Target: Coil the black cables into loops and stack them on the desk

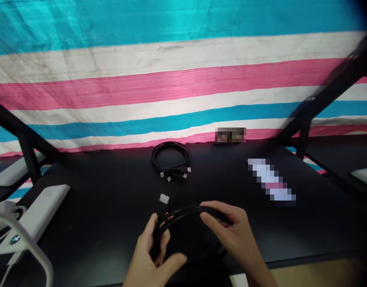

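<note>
Near the table's front edge I hold a coiled black cable (pixel 183 212) between both hands. My left hand (pixel 155 249) has its fingers curled round the left side of the loop, with the thumb apart. A pale, light-coloured connector end (pixel 164 198) sticks up just beyond these fingers. My right hand (pixel 228 225) pinches the upper right of the loop between thumb and fingers. The lower part of the coil is dark against the table and hard to make out. Farther back, a second coiled black cable (pixel 171 142) lies flat, its several light-tipped ends pointing toward me.
The black table (pixel 105 207) has a white power bank (pixel 48 207) with a plugged-in cable at left. A blurred-out flat item (pixel 271 181) lies at right, another blurred item (pixel 230 135) at the back. Black frame bars (pixel 326 91) and a striped sheet (pixel 171 87) stand behind.
</note>
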`<state>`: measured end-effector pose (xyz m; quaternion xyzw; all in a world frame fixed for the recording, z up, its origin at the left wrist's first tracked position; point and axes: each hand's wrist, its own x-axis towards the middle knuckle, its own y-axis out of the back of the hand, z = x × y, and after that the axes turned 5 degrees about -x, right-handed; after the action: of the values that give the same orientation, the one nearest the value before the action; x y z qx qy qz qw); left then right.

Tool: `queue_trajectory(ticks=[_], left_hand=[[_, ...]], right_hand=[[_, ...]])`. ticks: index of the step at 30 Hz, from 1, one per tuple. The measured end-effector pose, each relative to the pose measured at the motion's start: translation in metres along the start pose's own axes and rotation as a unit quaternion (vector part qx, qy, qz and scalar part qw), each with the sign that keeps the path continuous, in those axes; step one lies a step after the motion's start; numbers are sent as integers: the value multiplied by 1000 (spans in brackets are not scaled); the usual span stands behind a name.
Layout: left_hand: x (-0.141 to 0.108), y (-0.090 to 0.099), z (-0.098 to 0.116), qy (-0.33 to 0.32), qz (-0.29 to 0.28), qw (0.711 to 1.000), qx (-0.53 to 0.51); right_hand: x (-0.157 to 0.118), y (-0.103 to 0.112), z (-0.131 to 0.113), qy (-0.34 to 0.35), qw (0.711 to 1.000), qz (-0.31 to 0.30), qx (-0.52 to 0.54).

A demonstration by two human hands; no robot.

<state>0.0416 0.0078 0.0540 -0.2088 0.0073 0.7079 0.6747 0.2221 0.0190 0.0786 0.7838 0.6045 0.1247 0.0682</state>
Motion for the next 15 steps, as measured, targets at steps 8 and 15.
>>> queue_trajectory(ticks=[8, 15], left_hand=[[21, 5, 15, 98, 183, 966, -151], [31, -12, 12, 61, 116, 958, -253]], right_hand=[[-7, -11, 6, -80, 982, -171, 27], [-14, -37, 25, -113, 974, -183, 68]])
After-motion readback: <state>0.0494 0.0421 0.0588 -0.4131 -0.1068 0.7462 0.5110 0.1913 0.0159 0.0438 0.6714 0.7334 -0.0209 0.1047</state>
